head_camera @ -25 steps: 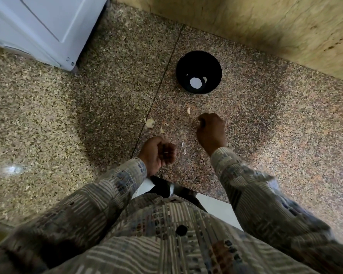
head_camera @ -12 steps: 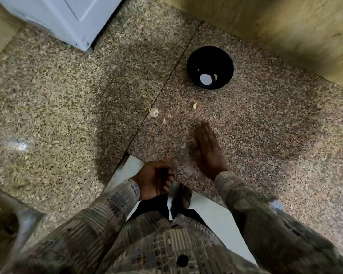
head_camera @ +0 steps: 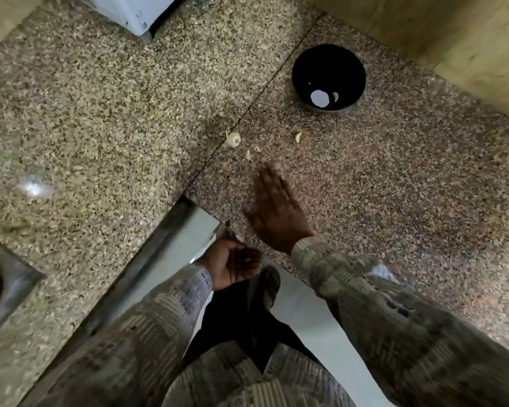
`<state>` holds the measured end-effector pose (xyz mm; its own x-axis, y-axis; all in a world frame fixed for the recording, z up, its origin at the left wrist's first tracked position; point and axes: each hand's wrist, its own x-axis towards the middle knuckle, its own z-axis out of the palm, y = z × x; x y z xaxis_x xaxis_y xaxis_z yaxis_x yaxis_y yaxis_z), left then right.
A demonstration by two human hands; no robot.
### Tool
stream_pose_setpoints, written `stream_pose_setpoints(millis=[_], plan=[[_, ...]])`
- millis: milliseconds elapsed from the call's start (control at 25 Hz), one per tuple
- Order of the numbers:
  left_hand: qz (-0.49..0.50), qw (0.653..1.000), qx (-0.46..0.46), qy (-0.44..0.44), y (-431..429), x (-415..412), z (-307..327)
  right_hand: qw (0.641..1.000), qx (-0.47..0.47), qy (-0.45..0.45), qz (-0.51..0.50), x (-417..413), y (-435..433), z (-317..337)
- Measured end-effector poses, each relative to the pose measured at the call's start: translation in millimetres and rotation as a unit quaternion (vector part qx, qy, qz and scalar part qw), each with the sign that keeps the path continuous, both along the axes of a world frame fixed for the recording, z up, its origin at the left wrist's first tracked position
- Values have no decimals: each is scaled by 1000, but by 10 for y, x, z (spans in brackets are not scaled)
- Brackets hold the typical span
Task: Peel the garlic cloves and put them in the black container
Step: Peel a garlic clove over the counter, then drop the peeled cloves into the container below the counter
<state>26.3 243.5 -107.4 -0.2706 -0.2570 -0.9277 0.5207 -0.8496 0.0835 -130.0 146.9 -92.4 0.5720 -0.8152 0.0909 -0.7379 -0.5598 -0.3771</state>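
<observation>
The right hand [head_camera: 274, 210] lies flat on the table [head_camera: 394, 201]. Its grip is spread, with straight fingers, and it holds nothing. The left hand [head_camera: 235, 265] is just under the table edge, at about seven o'clock from the right one. It is palm up and cupped. The picture is blurry, so I cannot tell if anything lies in that grip.

I think the flat hand means to brush dry skins into the cupped one. To do this well, keep the palm low and sweep slowly toward six o'clock, so no bits fly off. Keep the cupped hand close against the edge.

Do not sweep away the good garlic. A clove [head_camera: 298, 137] lies at one o'clock and a garlic lump [head_camera: 233, 139] at eleven. The black container [head_camera: 321, 66] stands farther off at one o'clock, with a peeled clove [head_camera: 335, 96] inside.
</observation>
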Motion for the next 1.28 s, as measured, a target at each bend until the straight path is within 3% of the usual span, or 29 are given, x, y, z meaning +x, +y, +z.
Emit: stream_pose_setpoints(millis=[160, 440, 520, 560, 600, 640, 680, 800, 840, 920, 1000, 1280], plan=[[-74, 996, -58, -2, -159, 25, 84, 995, -9, -19, 99, -83, 444, -13], [-23, 993, -107, -48, 19, 38, 14, 960, 88, -66, 259, -180, 1073, 11], [3, 994, -103, -31, 21, -22, 27, 954, 197, -139, 177, -169, 1052, 152], [14, 994, -102, -31, 48, -41, 13, 924, 310, -213, 65, -100, 1015, 306], [18, 995, -96, -30, 77, -55, 54, 861, 409, -299, -48, -29, 949, 446], [12, 995, -97, -27, 99, -63, 88, 809, 441, -364, -135, 29, 854, 575], [16, 995, -99, -17, 144, -60, 118, 761, 458, -419, -191, 71, 756, 660], [73, 989, -127, 18, 291, 17, 240, 547, 596, -517, -280, 158, 563, 812], [86, 988, -128, 21, 347, 61, 268, 506, 623, -521, -290, 215, 551, 855], [113, 985, -130, 27, 487, 157, 298, 465, 649, -518, -307, 329, 618, 876], [149, 979, -135, 37, 697, 278, 323, 451, 666, -508, -308, 497, 767, 896], [329, 933, -149, 16, 2097, 959, 219, 449, 743, -415, -272, 1406, 1706, 764]])
